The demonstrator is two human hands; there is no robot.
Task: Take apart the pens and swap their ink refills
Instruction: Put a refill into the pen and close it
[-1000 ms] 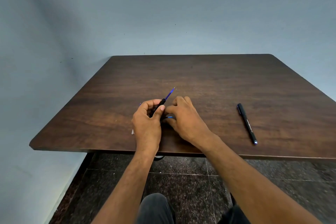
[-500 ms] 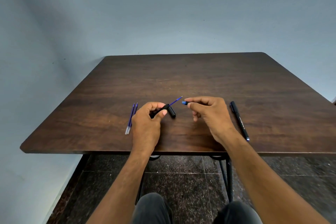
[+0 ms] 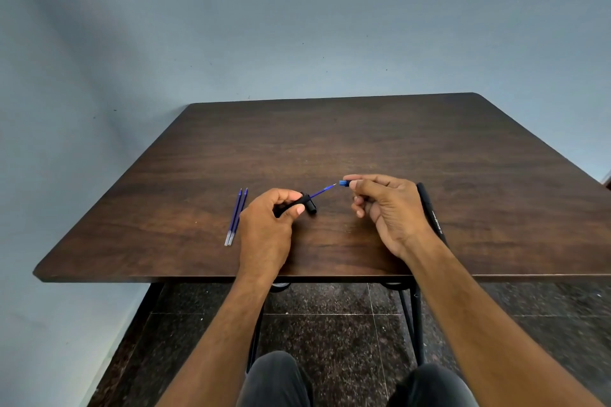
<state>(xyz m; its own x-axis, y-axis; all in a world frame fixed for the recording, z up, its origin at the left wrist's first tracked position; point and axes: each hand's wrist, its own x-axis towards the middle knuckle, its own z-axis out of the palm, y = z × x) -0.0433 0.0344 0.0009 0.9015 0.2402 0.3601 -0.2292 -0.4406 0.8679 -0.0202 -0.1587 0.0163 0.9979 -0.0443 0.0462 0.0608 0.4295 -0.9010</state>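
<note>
A person sits at a dark wooden tabletop [image 3: 330,142], both bare forearms reaching over its near edge. The left hand [image 3: 266,225] is closed around a black pen barrel [image 3: 292,203], with the thumb pressed on its side. The barrel lies slanted: its long axis runs from the near-left side toward the far-right side. A thin blue refill [image 3: 322,191] comes out of the barrel's far end and continues on the same line, with its tip pointing toward the far right corner of the tabletop and toward the other hand.

The right hand [image 3: 386,208] is raised a little above the tabletop. Its thumb and forefinger pinch a small blue tip piece [image 3: 343,182], and the other fingers are curled loosely. The tip piece is just beside the point of the refill; I cannot tell if the two touch.

A short black cap [image 3: 311,206] lies on the tabletop just beside the left thumb, under the barrel's far end.

To the left of the left hand, two spare refills [image 3: 236,216] lie side by side, touching along their length. Their points aim to the far edge and their pale ends to the near edge.

A second pen [image 3: 429,208], black and whole, lies just behind the right hand, partly hidden by the wrist. Its long axis runs from far to near, leaning slightly to the right.
</note>
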